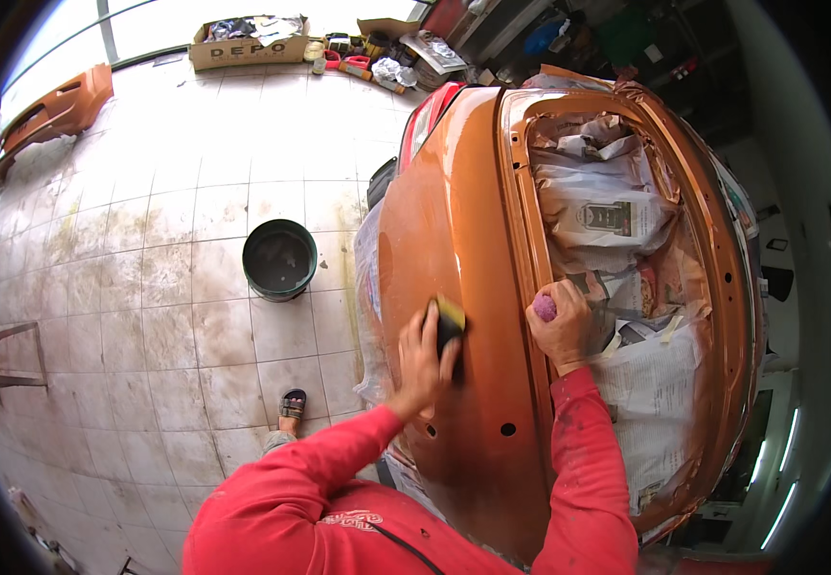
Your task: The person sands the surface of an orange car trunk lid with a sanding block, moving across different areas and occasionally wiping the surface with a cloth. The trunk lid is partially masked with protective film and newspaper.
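Observation:
My left hand [419, 359] grips a black and yellow sanding block [450, 322] on the curved orange car body panel [420, 244]. Its fingers wrap over the block's near side, and the block's underside is hidden. My right hand [566, 329] is closed around a pink-purple sponge [545, 307], of which only a rounded end shows. This hand is over the panel's inner edge, beside a large opening covered with masking paper [602, 187]. A dull, hazy film covers part of the panel around the block. Below my left hand, a round dark hole [508, 429] pierces the panel.
A dark green bucket [310, 271] with murky liquid stands on the stained tile floor [171, 316] at left. Farther off are a cardboard box [248, 55], assorted cans and tools, and a loose orange bumper [61, 107]. A metal stand [8, 335] is at far left.

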A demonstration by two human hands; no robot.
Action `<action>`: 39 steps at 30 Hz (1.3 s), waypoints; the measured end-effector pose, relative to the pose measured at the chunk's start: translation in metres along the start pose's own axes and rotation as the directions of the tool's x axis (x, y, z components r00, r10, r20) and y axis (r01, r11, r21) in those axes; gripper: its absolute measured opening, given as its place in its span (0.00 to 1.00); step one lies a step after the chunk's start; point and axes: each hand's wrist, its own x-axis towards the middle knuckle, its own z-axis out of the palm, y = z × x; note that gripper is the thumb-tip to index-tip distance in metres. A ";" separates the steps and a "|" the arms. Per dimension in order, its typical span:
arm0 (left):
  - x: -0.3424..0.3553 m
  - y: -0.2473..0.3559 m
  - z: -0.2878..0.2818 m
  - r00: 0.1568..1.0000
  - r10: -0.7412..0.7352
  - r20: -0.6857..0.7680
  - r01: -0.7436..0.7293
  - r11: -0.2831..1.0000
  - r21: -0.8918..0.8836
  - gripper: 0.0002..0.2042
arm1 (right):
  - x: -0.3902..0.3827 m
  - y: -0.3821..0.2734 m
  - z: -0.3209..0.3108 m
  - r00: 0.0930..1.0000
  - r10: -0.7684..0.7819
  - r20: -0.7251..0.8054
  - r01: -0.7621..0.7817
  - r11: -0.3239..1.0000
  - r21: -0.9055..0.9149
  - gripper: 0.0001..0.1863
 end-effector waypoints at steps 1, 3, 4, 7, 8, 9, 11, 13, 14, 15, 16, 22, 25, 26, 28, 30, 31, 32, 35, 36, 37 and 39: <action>-0.014 0.004 0.000 0.997 0.026 0.070 -0.028 0.999 0.031 0.43 | -0.001 0.001 -0.005 1.000 -0.005 -0.008 0.005 1.000 -0.018 0.13; 0.025 0.002 0.011 0.999 0.035 -0.025 -0.037 0.995 -0.088 0.40 | 0.000 0.012 -0.012 1.000 -0.019 0.019 0.020 0.999 -0.025 0.13; 0.080 -0.017 0.019 0.992 0.074 -0.098 -0.078 0.996 -0.035 0.38 | 0.005 0.012 -0.012 1.000 -0.028 0.001 0.028 0.999 -0.029 0.13; 0.270 -0.103 -0.010 0.980 -0.089 -0.177 0.107 0.990 0.096 0.35 | 0.025 -0.020 0.008 0.998 -0.064 -0.021 0.065 0.996 0.055 0.12; 0.294 -0.093 -0.009 0.960 -0.265 -0.091 0.273 0.958 0.090 0.35 | 0.023 -0.014 0.006 0.998 -0.055 -0.009 0.056 0.998 0.038 0.11; 0.305 -0.083 -0.020 0.903 -0.429 -0.018 0.429 0.897 0.112 0.35 | 0.022 -0.013 0.006 0.998 -0.062 -0.013 0.062 0.997 0.035 0.11; 0.264 -0.106 0.001 0.944 -0.063 -0.324 0.125 0.977 0.174 0.34 | 0.025 -0.017 0.012 0.996 -0.090 -0.025 0.091 0.995 0.049 0.11; 0.151 -0.065 0.023 0.973 -0.016 -0.232 0.017 1.000 0.004 0.35 | 0.009 0.000 0.000 1.000 -0.028 0.010 0.028 1.000 -0.002 0.12; 0.092 -0.052 0.017 0.987 0.015 -0.162 -0.008 0.999 0.043 0.36 | 0.004 0.002 -0.004 1.000 -0.006 0.015 0.006 1.000 -0.018 0.12; 0.037 -0.041 0.010 0.993 0.008 -0.115 -0.002 0.999 0.050 0.36 | 0.000 0.001 -0.006 1.000 0.003 0.021 -0.002 1.000 -0.019 0.12; 0.002 -0.033 0.005 0.998 -0.039 -0.041 0.041 0.998 0.047 0.37 | 0.001 0.000 -0.010 1.000 0.001 0.022 0.000 1.000 -0.028 0.12; 0.242 -0.134 -0.006 0.965 -0.189 -0.183 0.198 0.980 0.034 0.35 | 0.027 -0.020 0.005 0.997 -0.069 0.019 0.069 0.997 0.023 0.11; 0.261 -0.125 -0.004 0.947 -0.288 -0.138 0.298 0.953 0.054 0.35 | 0.023 -0.013 0.006 0.998 -0.058 0.028 0.057 0.998 0.008 0.11; 0.226 -0.116 0.004 0.964 -0.196 -0.181 0.203 0.979 0.021 0.35 | 0.021 -0.011 0.005 0.998 -0.054 0.030 0.054 0.999 0.006 0.11; 0.120 -0.082 0.013 0.979 -0.034 -0.199 0.028 0.999 -0.033 0.36 | 0.013 -0.003 -0.001 0.999 -0.040 0.029 0.041 0.999 -0.014 0.11; 0.013 -0.047 0.000 0.997 -0.052 -0.063 0.052 0.999 0.001 0.37 | 0.008 -0.001 -0.009 0.999 -0.034 0.033 0.035 0.999 -0.027 0.11; -0.012 -0.041 -0.006 0.994 -0.106 0.023 0.105 0.994 0.036 0.38 | 0.009 -0.002 -0.009 0.999 -0.032 0.035 0.033 0.999 -0.019 0.11; 0.007 -0.046 -0.002 0.997 -0.074 -0.038 0.074 0.997 0.010 0.37 | 0.010 -0.003 -0.011 0.999 -0.029 0.038 0.030 0.999 -0.016 0.11; 0.144 -0.095 0.015 0.977 -0.120 -0.174 0.110 0.992 -0.065 0.37 | 0.016 -0.007 -0.005 0.999 -0.031 0.040 0.032 0.999 -0.011 0.11; 0.204 -0.110 0.006 0.960 -0.261 -0.097 0.257 0.965 -0.057 0.36 | 0.016 -0.010 0.000 0.999 -0.033 0.041 0.033 0.999 -0.006 0.10; 0.257 -0.132 -0.005 0.955 -0.247 -0.162 0.247 0.969 -0.022 0.36 | 0.024 -0.017 0.005 0.998 -0.047 0.040 0.046 0.999 0.022 0.11; 0.295 -0.129 -0.010 0.898 -0.431 -0.085 0.436 0.899 0.047 0.37 | 0.025 -0.015 0.006 0.998 -0.037 0.048 0.035 0.999 0.029 0.11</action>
